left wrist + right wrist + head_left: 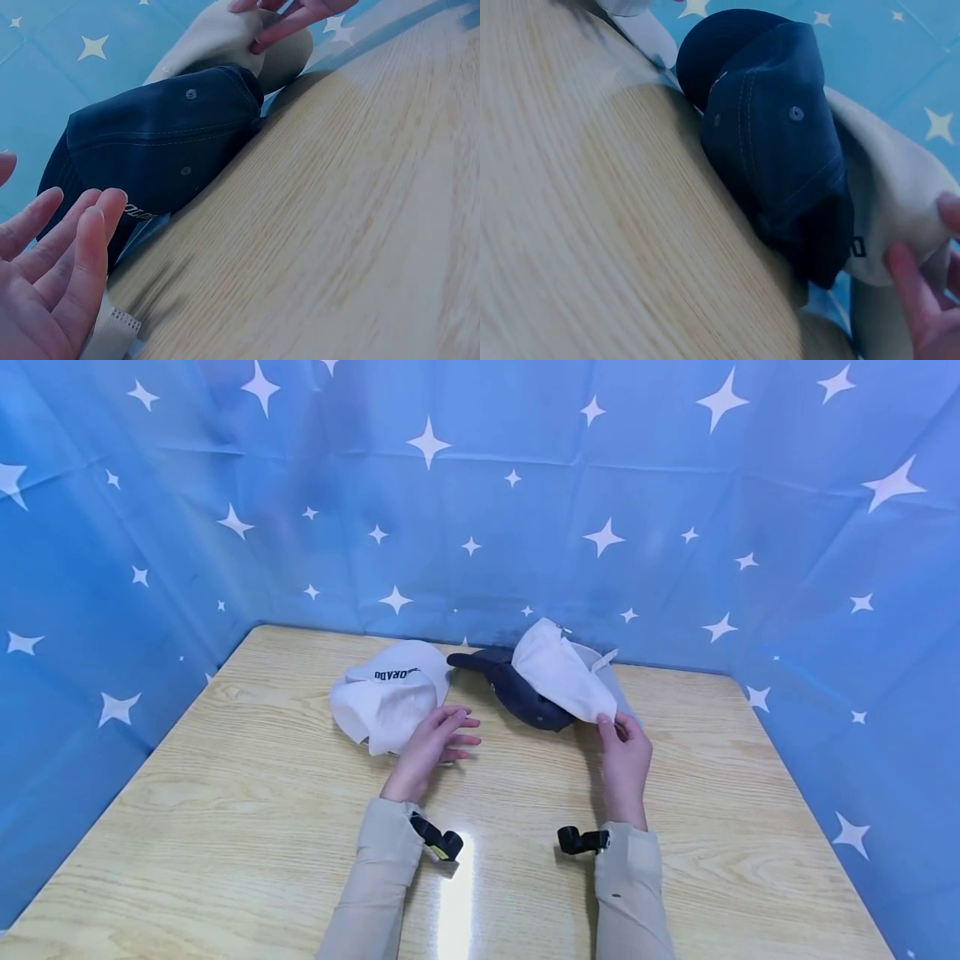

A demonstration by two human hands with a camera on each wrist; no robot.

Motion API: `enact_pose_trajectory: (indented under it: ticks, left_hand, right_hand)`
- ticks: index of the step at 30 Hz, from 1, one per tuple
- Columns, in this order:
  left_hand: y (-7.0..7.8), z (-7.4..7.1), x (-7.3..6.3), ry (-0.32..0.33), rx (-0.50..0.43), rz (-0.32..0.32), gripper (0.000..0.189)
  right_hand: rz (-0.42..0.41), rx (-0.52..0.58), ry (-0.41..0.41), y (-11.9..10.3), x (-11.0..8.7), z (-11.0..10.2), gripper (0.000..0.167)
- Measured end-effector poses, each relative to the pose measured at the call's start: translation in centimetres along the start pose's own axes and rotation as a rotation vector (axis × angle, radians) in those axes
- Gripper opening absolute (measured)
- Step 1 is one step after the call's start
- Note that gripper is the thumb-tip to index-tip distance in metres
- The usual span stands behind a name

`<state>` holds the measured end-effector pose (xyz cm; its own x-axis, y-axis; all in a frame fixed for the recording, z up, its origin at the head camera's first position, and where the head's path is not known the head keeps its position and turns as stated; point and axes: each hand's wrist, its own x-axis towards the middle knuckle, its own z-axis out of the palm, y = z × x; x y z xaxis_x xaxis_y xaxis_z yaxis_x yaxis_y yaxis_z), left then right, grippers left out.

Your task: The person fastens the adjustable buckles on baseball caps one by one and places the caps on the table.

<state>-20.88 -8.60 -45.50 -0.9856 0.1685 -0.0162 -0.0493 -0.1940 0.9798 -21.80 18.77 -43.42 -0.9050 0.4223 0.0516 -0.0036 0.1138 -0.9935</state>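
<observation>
A white cap (405,672) with dark lettering lies on its side at the left of the table. My left hand (432,745) is beside its near right edge, fingers extended and spread; in the left wrist view this hand (56,277) holds nothing. A navy cap (517,693) stands tilted in the middle, its brim toward the left. Against its right side leans another white cap (558,668), and my right hand (626,760) pinches that cap's lower edge between thumb and fingers. A greyer curved part (881,319) shows below the pinched cap in the right wrist view.
All the caps are on a light wooden table (300,843), near its back edge. A blue curtain (510,502) with white stars hangs behind and along both sides. Each wrist wears a small black camera, the left camera (437,837) and the right camera (582,840).
</observation>
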Motion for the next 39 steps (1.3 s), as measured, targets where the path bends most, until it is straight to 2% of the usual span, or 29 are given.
enact_pose_trajectory:
  ticks: [3, 9, 11, 15, 19, 23, 28, 30, 34, 39]
  left_hand:
    - [1.7, 0.5, -0.7, -0.009, -0.023, -0.056, 0.052]
    - [1.4, 0.8, -0.6, -0.023, -0.001, -0.038, 0.052]
    - [1.1, 0.9, -0.4, -0.023, 0.001, -0.025, 0.052]
    - [1.8, 1.3, -0.7, -0.032, -0.010, -0.024, 0.048]
    - [2.2, 1.3, -0.8, -0.046, -0.026, -0.008, 0.047]
    - [3.0, 1.4, -1.0, -0.069, -0.067, 0.042, 0.051]
    - [4.1, 1.4, -1.5, -0.116, -0.159, 0.119, 0.049]
    - [4.5, 1.3, -1.7, -0.121, -0.196, 0.138, 0.048]
    - [5.1, 1.1, -2.0, -0.090, -0.247, 0.135, 0.047]
    - [5.2, 0.7, -1.9, 0.014, -0.198, 0.099, 0.045]
  right_hand:
    - [-0.038, 0.012, 0.041, -0.3, -0.1, 0.0, 0.040]
    - [-0.110, 0.099, 0.098, -1.5, -0.6, -0.1, 0.037]
    - [-0.133, 0.164, 0.093, -2.3, -1.0, -0.3, 0.035]
    - [-0.190, 0.271, 0.061, -3.3, -1.5, -0.4, 0.032]
    - [-0.224, 0.278, -0.004, -3.4, -1.5, -0.4, 0.032]
    - [-0.243, 0.299, -0.093, -3.3, -1.6, -0.2, 0.032]
    - [-0.230, 0.494, -0.292, -3.6, -2.0, 0.2, 0.026]
    - [-0.233, 0.539, -0.372, -3.7, -2.2, 0.4, 0.022]
    - [-0.281, 0.512, -0.479, -3.9, -2.5, 0.9, 0.013]
    - [-0.341, 0.345, -0.572, -3.8, -2.7, 1.4, 0.007]
